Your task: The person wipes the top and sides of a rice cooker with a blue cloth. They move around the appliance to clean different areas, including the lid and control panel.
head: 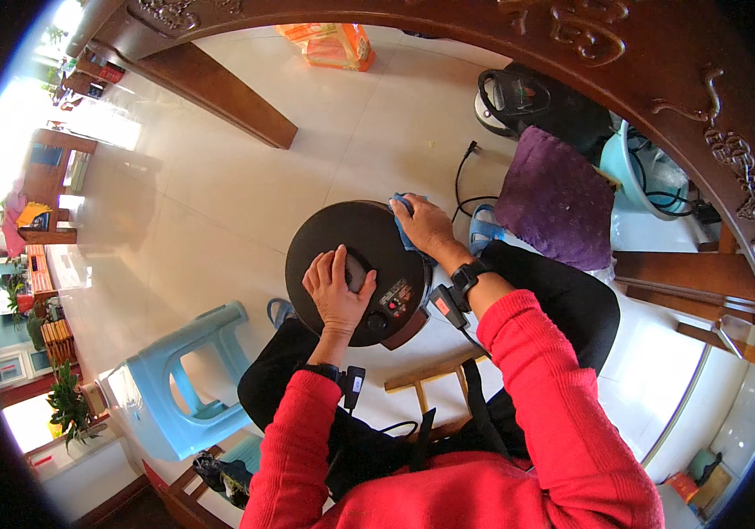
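A round black electric appliance, with a handle on top, a small knob and printed markings, stands between my knees. My left hand rests on its top at the handle, fingers spread and curled around it; part of the handle is hidden under the hand. My right hand presses a blue cloth against the rim on the right side of the appliance. The fingers are bent over the cloth, and some of it is hidden under them. Both wrists wear black straps with small devices.
A light blue plastic stool stands at the left. At the right lie a purple cloth, a black cable and a blue basin holding cords. A carved wooden table edge arches overhead, with a wooden leg. An orange package lies beyond.
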`<state>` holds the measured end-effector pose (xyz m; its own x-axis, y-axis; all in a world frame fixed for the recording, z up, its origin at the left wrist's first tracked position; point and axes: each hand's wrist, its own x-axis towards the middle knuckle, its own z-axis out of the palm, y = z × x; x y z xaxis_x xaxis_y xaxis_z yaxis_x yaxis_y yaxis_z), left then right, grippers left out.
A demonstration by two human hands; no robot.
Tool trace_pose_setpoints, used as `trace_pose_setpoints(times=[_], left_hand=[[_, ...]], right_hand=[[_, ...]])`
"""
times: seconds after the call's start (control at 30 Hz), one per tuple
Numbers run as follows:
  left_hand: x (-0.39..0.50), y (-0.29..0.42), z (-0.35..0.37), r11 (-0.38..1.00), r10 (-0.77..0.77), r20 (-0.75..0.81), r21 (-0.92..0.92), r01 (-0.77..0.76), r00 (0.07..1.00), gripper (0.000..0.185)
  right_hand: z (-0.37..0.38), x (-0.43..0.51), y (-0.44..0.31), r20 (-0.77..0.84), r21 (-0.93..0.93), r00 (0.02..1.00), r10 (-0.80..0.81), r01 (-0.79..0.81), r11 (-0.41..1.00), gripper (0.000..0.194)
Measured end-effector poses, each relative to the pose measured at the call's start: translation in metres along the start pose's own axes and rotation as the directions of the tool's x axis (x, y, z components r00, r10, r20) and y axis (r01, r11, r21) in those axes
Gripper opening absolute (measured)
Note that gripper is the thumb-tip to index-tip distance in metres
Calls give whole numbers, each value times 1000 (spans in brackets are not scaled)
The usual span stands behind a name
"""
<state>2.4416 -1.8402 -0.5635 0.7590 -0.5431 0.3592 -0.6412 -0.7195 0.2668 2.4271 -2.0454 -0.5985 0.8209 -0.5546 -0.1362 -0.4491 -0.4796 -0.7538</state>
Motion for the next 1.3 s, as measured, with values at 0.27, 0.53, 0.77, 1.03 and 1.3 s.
trace_pose_setpoints(times=[0.27,0.53,0.77,1.03,1.3], left_hand=[[-10,-10,-16,989,138,86,-57,-133,987,63],[-30,-29,-43,935,243,240,-316,-161,940,47],[-42,-21,-31,972,48,122,-235,-18,991,27],[-38,-20,-27,983,57,155,-179,-29,986,29],[-37,-22,-26,981,82,142,-188,-55,986,31]], right_hand=[[-6,-52,2,-41,13,996,81,-80,997,44],[14,-168,11,-127,204,977,171,-143,968,32],[17,-153,18,-166,309,897,411,-348,885,41],[20,-86,17,51,169,970,238,-243,955,44],[40,0,-23,258,216,966,-2,-55,975,45]])
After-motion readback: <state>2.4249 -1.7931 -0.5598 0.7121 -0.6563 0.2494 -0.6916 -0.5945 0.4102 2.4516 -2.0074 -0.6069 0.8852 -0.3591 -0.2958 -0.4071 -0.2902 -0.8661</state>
